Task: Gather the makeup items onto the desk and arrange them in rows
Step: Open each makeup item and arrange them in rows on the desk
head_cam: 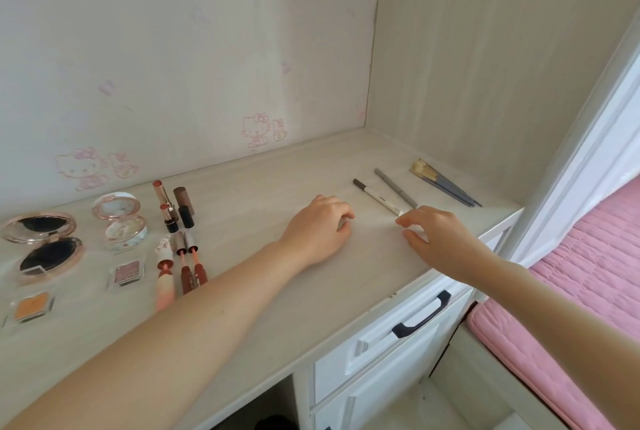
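We're arranging right of centre: our right hand (436,239), loosely spread, touches the white pencil (377,197) at its near end. Our left hand (320,225) lies curled on the surface (277,291), and we cannot tell if it holds anything. Next we'd probably square the white pencil with the grey pencil (396,188).

The left hand (318,229) hides its curled fingertips under itself, so whether they hold anything is unclear. Print on the white pencil (377,197) is too small to read, and the orange pan (29,306) is blurred.

Compacts (119,222), lipsticks (173,208) on desk (277,291) left; pencils (377,196), brushes (446,187) right.
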A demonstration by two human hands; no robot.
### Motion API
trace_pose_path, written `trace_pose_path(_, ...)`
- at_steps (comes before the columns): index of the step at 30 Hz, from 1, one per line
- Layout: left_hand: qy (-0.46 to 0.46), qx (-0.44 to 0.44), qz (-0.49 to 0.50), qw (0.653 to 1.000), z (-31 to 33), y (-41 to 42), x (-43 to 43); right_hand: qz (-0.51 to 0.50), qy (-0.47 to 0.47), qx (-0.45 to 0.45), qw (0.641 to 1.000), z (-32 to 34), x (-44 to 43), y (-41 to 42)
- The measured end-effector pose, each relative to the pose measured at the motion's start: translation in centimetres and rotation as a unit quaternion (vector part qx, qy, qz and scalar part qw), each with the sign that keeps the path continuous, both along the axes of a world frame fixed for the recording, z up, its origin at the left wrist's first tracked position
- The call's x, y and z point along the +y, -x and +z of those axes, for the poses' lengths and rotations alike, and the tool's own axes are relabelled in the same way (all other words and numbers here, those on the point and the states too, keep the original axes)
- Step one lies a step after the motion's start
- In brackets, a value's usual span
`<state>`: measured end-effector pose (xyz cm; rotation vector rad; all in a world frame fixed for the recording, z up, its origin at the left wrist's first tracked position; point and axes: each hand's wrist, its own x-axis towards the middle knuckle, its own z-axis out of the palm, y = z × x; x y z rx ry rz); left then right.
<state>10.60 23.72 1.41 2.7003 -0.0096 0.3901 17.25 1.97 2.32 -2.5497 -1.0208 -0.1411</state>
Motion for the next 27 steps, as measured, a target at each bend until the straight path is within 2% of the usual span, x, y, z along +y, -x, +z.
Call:
trace_pose_path(7, 0.034, -0.008, 0.028, 0.999, 0.0, -6.0, -0.1, -0.046, -0.037, -0.046, 0.997, 0.1, 2.1, -3.4)
trace_pose_path(16, 0.005, 0.066, 0.004, 0.998, -0.5, -10.5, 1.3, -0.09, 0.029, -0.063, 0.993, -0.6, 4.1, -4.7)
trace_pose_path(20, 0.003, 0.051, -0.005, 0.999, -0.7, -10.4, 1.7, -0.099, 0.042, -0.1, 0.989, -0.9, 4.4, -4.3)
trace_pose_path(27, -0.007, 0.014, -0.001, 1.0, -0.5, -8.7, 2.6, -0.083, 0.016, -0.097, 0.992, -0.7, 4.3, -3.4)
